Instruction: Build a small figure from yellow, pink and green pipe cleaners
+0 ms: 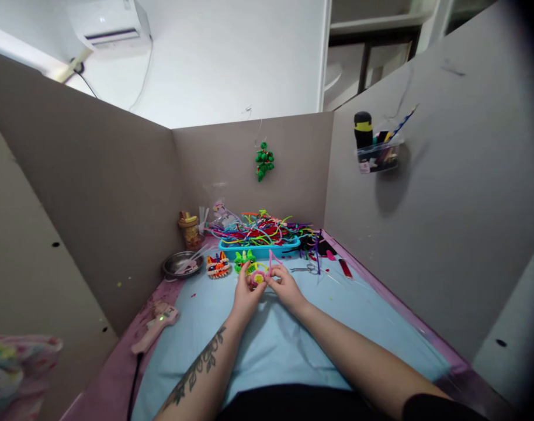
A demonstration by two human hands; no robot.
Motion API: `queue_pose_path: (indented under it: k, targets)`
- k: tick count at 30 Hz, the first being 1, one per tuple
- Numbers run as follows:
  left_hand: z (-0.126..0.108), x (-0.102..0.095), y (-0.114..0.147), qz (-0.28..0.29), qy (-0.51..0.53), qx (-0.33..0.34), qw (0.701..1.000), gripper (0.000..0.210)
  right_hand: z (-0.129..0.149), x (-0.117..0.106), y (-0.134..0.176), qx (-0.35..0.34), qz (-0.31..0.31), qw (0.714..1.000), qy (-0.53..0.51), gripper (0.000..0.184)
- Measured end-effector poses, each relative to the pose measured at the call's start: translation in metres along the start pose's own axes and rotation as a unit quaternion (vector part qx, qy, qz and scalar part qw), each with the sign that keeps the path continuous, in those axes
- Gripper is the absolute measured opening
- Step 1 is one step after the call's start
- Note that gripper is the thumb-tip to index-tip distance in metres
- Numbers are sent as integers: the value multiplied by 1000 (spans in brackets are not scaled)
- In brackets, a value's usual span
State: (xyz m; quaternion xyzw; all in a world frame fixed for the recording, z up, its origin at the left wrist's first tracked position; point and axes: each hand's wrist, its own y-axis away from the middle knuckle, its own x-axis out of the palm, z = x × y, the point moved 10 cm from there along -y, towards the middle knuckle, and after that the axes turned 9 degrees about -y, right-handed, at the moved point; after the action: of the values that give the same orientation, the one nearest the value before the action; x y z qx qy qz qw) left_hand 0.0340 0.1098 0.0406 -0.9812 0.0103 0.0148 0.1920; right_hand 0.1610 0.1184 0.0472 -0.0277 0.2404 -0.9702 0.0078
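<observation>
Over the blue cloth, my left hand is closed around a small pink and yellow pipe-cleaner piece, round with a yellow middle. My right hand pinches a pink pipe cleaner at the right side of that piece; its bent end sticks up above the fingers. Just behind my hands sits a green pipe-cleaner figure, partly covered by my left hand. Left of it stands an orange, white and purple figure. Scissors lie to the right of my right hand.
A blue tray heaped with coloured pipe cleaners stands at the back. On the left are a metal bowl and a pink glue gun with a lit green light and a cord. Grey partitions enclose the table; a clear box hangs right.
</observation>
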Motion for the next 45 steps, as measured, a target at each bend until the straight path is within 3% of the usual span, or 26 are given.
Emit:
queue_pose_path:
  k: [15,32,40,45]
  targets:
    - [-3,3,3,10,-33,18,999,69,2,3,2,-23,41,999,7,26]
    - [2,-2,2,-1,-27,-20,999,66,-2,7,-1,8,54,998,35,22]
    - [1,0,2,-10,18,-50,999,68,-3,4,-1,28,41,999,21,16]
    - [11,1,1,-7,21,-78,997,71,0,-8,-4,4,5,1000,20,20]
